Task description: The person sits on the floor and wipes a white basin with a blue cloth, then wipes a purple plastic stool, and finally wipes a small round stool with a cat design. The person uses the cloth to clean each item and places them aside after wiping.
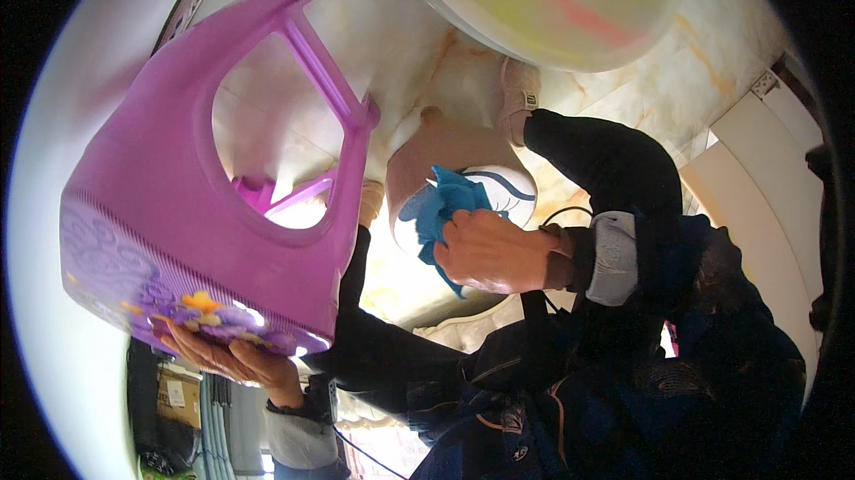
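A purple plastic stool with a flower-printed seat is tilted on its side at the left, its legs pointing up and to the right. My left hand supports it from below, with fingers spread against the printed seat. At the centre, my right hand is closed on a crumpled blue cloth. The cloth is apart from the stool. Beyond the cloth is a rounded beige object with a white patch and dark drawn lines, partly covered by the cloth and hand.
A large, pale round plastic vessel with blurred red and green patches is at the top. Marbled floor tiles lie around my shoes. A tufted pale piece of upholstery shows below my right hand. A cardboard box is at lower left.
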{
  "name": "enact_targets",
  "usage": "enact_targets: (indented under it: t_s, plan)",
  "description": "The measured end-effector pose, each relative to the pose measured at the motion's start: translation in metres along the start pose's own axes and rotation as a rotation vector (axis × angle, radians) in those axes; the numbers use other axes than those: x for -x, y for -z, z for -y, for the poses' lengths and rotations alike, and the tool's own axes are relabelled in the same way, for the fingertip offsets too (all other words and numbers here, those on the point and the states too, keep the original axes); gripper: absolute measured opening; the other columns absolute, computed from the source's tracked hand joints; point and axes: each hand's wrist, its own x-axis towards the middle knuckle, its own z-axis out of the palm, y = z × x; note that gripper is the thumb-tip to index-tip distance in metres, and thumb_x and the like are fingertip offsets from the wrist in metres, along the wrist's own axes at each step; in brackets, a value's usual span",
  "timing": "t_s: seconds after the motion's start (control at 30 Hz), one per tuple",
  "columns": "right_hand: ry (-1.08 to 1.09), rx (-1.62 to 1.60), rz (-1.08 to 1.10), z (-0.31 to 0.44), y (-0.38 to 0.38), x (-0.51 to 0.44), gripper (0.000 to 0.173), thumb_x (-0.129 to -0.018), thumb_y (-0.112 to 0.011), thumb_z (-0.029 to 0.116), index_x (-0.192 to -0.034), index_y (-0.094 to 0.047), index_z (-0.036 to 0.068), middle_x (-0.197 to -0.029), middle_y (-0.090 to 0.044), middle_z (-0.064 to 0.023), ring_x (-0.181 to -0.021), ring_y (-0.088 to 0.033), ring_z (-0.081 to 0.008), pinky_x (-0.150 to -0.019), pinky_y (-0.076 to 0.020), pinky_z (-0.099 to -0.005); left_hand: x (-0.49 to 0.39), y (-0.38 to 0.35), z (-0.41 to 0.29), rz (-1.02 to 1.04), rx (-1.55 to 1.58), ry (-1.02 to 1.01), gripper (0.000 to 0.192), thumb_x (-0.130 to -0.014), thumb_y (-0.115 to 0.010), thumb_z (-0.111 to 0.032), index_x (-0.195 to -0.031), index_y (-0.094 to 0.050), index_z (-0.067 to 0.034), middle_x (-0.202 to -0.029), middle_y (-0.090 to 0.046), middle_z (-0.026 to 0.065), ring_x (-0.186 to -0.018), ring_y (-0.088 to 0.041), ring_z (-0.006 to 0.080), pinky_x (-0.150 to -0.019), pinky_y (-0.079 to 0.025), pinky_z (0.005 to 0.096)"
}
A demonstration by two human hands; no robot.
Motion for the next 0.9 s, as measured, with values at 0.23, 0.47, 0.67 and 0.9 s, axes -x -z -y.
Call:
enact_targets:
  t_s: [0.23, 0.47, 0.67, 0.9]
  plan:
    - [-0.402, -0.169, -0.047, -0.021, -0.076, -0.011, 0.016, -0.077, -0.065, 0.008, -0.091, -0.059, 0.003, -0.089, -0.056, -0.0187, -0.083, -0.059, -0.0337, -0.058, -0.0487, -0.0427, -0.002, -0.001, -0.002, 0.01, 0.051, 0.068, 0.072, -0.095, -0.031, -0.056, -0.148, -0.034, -0.008, -0.152, -0.035, 0.015, -0.143, -0.021, 0.0382, -0.116, -0.01, 0.0559]
    - [-0.583, -0.035, -0.22, -0.012, -0.142, -0.009, 0.012, -0.08, -0.061, 0.008, -0.091, -0.058, 0.005, -0.09, -0.055, -0.0207, -0.085, -0.059, -0.0371, -0.067, -0.0516, -0.0464, 0.001, 0.004, 0.003, 0.068, 0.123, 0.065, 0.077, -0.096, -0.028, -0.063, -0.151, -0.028, -0.01, -0.153, -0.03, 0.0127, -0.144, -0.014, 0.0388, -0.117, -0.007, 0.0561]
    - [-0.627, -0.052, 0.26, 0.048, -0.169, -0.004, 0.017, -0.081, -0.059, 0.015, -0.084, -0.074, 0.008, -0.086, -0.071, -0.015, -0.086, -0.069, -0.034, -0.07, -0.0553, -0.047, 0.003, 0.012, 0.012, 0.158, 0.168, 0.005, 0.074, -0.096, -0.041, -0.056, -0.153, -0.022, -0.012, -0.157, -0.022, 0.0102, -0.146, -0.004, 0.0406, -0.116, -0.001, 0.0569]
    - [-1.028, -0.064, -0.316, 0.021, -0.144, -0.004, 0.014, -0.087, -0.054, 0.014, -0.099, -0.054, 0.007, -0.094, -0.055, -0.0203, -0.079, -0.061, -0.0407, -0.062, -0.0506, -0.0511, 0.022, 0.069, 0.039, 0.288, 0.483, 0.108, 0.062, -0.095, -0.061, -0.02, -0.151, -0.033, -0.016, -0.156, -0.016, 0.0148, -0.146, -0.015, 0.0337, -0.116, -0.021, 0.0509]
